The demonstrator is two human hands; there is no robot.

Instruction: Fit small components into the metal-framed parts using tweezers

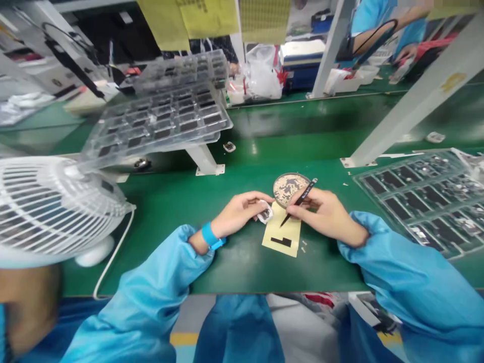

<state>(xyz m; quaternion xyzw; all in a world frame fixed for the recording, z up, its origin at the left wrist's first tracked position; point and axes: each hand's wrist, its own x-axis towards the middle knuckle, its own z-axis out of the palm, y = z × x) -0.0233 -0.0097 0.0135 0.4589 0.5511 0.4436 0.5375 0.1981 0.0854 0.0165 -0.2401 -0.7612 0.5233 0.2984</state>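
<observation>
Between the thumb and fingers of my left hand is a small white-rimmed part with a dark inside. My right hand grips black tweezers, tips pointing down and left over a yellow paper sheet. A black stepped strip lies on the sheet's lower half. Just behind the sheet stands a round dish of many tiny dark and pale pieces, partly covered by my right hand. Whether the tweezer tips hold anything is too small to tell.
A white fan stands at left, its cord on the green table. Stacked clear trays rest on a raised stand. Another parts tray lies at right. Slanted white posts rise from the table. A co-worker's arm shows beyond.
</observation>
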